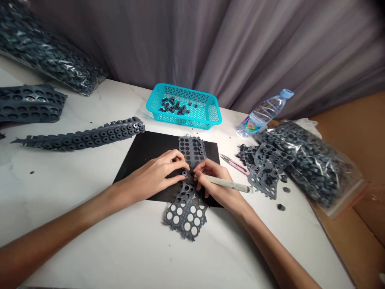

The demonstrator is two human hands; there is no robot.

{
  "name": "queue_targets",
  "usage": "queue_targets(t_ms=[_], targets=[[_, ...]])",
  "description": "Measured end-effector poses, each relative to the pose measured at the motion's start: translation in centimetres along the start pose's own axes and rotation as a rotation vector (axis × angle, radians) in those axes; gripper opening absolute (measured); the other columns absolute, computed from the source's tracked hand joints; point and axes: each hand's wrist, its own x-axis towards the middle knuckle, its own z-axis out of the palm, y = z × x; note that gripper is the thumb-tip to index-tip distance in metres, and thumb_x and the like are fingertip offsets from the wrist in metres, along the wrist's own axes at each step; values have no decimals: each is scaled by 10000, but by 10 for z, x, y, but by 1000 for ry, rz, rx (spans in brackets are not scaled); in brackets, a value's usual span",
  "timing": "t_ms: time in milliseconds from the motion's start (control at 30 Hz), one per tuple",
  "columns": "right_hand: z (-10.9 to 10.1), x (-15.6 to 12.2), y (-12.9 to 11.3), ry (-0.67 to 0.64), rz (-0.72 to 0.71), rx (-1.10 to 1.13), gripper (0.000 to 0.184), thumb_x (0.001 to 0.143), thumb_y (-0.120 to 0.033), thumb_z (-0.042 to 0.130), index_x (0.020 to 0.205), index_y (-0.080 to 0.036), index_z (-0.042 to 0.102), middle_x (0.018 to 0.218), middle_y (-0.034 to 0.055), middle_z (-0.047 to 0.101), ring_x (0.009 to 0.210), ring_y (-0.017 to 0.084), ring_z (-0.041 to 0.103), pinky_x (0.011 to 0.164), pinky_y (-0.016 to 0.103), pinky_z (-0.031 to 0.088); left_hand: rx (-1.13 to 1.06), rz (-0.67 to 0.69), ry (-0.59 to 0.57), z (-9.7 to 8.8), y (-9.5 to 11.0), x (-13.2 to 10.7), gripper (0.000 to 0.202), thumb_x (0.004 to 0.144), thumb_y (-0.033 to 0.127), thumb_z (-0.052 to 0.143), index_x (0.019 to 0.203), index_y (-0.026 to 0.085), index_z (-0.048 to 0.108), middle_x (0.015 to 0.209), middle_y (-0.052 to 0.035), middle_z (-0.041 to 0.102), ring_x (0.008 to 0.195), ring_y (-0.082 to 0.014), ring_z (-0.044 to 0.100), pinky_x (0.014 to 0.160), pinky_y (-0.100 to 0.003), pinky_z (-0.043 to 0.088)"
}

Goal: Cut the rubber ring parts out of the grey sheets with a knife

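My left hand (167,170) is closed in a pinch over the black mat (135,160), thumb and fingertips at a small black rubber ring (184,173). My right hand (215,178) grips a pen-like tool with a pale wrapped handle (228,184); its tip is hard to make out between the hands. Under both hands runs a perforated black rubber sheet (192,210) with rows of round holes. Its far part lies on the mat, and its ragged near end reaches past the mat onto the white table. The fingers hide its middle.
A turquoise basket (186,120) behind the mat holds several small black rings. Right of the mat lie pink thread snips (236,164), rubber scraps (264,172), a water bottle (261,114) and a filled bag (319,168). Leftward are a moulded rubber strip (81,138) and another bag (51,52).
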Motion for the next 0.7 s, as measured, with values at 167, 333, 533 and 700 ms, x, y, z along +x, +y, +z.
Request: queue_targets(t_ms=[167,333,533,700], targets=[[-22,2,-3,-76,-4,-72,117,1000,-321,620,1013,-206,639,751,3,687,635,147,654,454,185,502,-80,-28,30,14,3,3,239,1126,306,475,1150,226,699,1205,-52,598,1126,-210,681,1074,-393,590],[-27,10,-1,70,-101,-39,202,1002,-402,668,993,-200,660,797,11,678,676,149,665,492,199,508,-19,-22,146,29,5,7,293,1129,295,423,1168,214,701,1214,-75,604,1173,-240,660,1128,-454,582],[0,14,12,102,-73,151,134,966,-324,669,937,-196,644,747,-13,670,533,126,646,466,222,544,-76,-82,102,24,-6,5,273,1117,321,503,1267,234,713,1188,-60,602,1092,-218,675,1013,-406,591],[7,10,18,104,-59,163,125,950,-324,682,932,-202,659,772,-2,692,575,131,657,505,223,539,-219,-114,112,24,-20,6,250,1071,389,593,1232,274,746,1107,-31,650,954,-191,682,908,-348,584]])
